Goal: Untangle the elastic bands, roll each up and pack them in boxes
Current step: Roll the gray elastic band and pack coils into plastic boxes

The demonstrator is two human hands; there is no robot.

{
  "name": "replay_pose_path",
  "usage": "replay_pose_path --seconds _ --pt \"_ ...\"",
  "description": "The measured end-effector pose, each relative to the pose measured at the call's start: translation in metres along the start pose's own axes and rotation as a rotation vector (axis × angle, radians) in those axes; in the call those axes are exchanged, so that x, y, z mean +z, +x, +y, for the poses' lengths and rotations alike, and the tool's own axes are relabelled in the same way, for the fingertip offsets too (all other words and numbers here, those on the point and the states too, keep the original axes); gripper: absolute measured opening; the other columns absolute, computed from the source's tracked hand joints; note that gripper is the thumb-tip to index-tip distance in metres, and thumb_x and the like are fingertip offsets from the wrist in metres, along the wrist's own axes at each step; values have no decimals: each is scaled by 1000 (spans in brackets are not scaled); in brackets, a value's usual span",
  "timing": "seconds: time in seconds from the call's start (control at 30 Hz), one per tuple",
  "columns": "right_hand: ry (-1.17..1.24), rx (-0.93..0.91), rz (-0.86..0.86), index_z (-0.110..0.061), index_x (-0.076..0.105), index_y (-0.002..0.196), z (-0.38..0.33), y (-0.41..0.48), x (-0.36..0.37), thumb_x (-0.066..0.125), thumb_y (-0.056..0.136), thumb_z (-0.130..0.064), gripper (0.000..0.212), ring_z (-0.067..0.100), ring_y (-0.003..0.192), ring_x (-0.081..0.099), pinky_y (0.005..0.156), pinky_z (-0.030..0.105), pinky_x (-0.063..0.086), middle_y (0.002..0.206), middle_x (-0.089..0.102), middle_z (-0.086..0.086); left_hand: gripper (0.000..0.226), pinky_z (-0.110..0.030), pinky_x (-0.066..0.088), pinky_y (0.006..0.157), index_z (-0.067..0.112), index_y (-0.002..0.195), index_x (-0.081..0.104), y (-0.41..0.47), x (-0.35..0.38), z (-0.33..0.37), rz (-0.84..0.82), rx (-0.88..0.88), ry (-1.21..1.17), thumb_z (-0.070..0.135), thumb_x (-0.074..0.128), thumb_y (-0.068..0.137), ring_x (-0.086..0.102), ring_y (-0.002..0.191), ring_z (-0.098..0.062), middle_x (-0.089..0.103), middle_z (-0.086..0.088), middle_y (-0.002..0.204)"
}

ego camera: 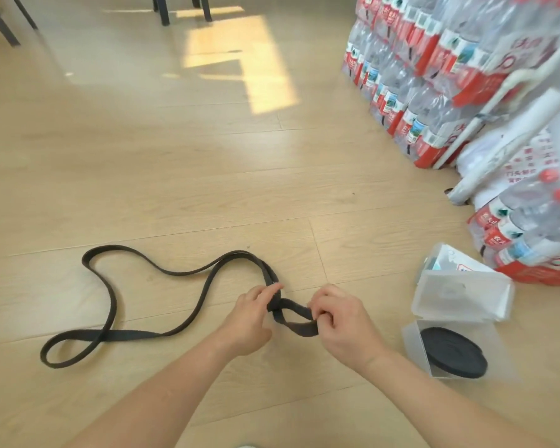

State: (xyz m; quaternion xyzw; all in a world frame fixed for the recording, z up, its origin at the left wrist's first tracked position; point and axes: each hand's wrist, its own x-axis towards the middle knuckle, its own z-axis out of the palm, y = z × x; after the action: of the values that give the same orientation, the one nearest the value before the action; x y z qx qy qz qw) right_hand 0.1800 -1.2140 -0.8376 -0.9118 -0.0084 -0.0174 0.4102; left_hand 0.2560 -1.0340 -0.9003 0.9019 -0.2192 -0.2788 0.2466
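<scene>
The left hand point(253, 313) pinches a black band point(110, 335) at its knot; the right hand point(343, 321) grips the small loop beside it. The rest of the band trails left across the wooden floor point(175, 156). Right of the hands, an open clear box point(446, 331) holds a rolled band point(453, 352).

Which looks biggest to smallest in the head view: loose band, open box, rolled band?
1. Loose band, sprawling widest across the floor.
2. Open box.
3. Rolled band, lying inside that box.

Looped black elastic band point(110, 334), seemingly knotted.
</scene>
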Motion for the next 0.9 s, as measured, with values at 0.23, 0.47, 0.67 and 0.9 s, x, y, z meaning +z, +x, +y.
replay_pose_path --seconds 0.23,0.47,0.67,0.9 --pt "828 279 142 -5 47 57 -115 28 -121 20 74 24 43 27 69 71 57 28 56 64 52 7 19 -26 41 88 28 106 61 -44 -58 60 377 25 -119 25 63 87 51 110 -13 58 14 107" --pt "1084 89 58 -4 47 53 -217 -20 -210 19 76 19 43 31 67 69 59 33 58 61 51 10 46 -22 50 79 42 121 39 -131 -146 145 374 239 -251 21 62 86 56 96 -2 53 21 109" --pt "350 70 94 0 57 62 -252 -67 -264 31 79 17 35 24 69 66 50 24 55 67 65 14 19 -16 50 58 17 89 64 -205 -203 210 570 184 -317 7 48 93 67 74 -16 69 -2 84" --pt "311 70 33 -22 61 123 -260 -85 -253 56 87 -1 42 12 104 59 71 24 50 120 63 -4 19 -22 56 58 19 97 60 -269 -256 286 641 313 -256 2 52 92 66 81 -17 65 -4 90"
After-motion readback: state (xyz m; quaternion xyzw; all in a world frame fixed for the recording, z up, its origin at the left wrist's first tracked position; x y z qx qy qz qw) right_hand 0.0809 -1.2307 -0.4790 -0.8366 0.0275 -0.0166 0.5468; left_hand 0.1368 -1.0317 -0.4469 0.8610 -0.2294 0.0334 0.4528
